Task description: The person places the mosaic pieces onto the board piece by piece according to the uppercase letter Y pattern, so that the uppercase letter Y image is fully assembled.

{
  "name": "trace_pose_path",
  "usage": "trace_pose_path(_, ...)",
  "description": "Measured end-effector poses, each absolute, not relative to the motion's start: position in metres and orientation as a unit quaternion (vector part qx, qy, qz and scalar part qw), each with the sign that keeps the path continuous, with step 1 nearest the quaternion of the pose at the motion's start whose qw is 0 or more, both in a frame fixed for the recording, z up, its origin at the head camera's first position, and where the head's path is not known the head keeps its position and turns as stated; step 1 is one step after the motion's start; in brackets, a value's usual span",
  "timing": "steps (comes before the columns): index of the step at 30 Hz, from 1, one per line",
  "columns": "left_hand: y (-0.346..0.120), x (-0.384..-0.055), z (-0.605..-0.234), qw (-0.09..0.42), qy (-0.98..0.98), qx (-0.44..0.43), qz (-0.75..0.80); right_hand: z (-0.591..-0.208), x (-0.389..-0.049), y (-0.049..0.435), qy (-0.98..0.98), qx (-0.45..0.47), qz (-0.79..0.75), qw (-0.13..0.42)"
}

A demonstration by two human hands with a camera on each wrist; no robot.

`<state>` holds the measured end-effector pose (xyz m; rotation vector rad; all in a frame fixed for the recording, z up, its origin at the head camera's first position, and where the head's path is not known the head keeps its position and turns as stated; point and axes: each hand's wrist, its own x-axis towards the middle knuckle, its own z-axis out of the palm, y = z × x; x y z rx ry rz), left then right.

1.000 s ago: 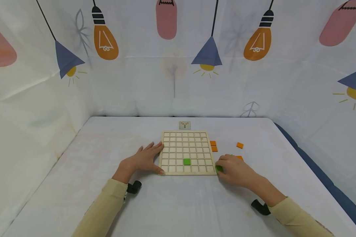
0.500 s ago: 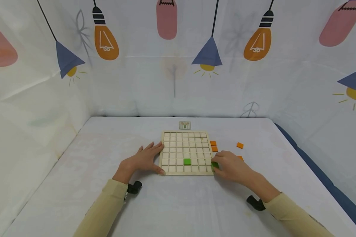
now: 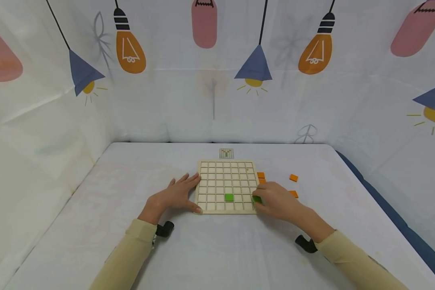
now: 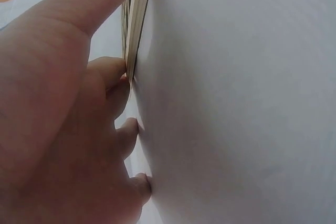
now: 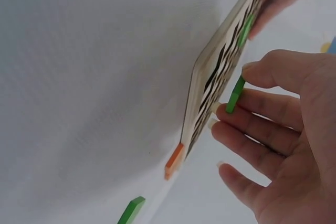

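Observation:
A wooden board [image 3: 221, 177] with a grid of square recesses lies flat on the table. One green square tile [image 3: 229, 197] sits in a recess near its front. My left hand [image 3: 175, 197] rests at the board's left side, fingers spread and straight, thumb at the front left corner. Over the right edge of the board, my right hand [image 3: 277, 201] pinches another green square tile [image 5: 236, 94] between thumb and fingers. The right wrist view shows this tile held on edge above the grid, apart from the recesses.
Orange tiles [image 3: 261, 175] lie against the board's right edge, and a loose orange tile [image 3: 293, 177] is farther right. A green tile [image 5: 131, 211] shows in the right wrist view. Behind the board lies a small patterned card [image 3: 226, 153].
My right hand has moved left with the green tile, from beside the board to above its right edge. The left hand has stayed in place.

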<state>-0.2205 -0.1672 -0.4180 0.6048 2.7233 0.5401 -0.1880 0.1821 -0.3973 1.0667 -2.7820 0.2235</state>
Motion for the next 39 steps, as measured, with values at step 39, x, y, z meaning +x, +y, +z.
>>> trace_pose_path(39, -0.168, -0.221, -0.418, 0.152, 0.946, 0.211, 0.193, -0.398, -0.209, 0.147, -0.930, 0.345, 0.104, 0.069)
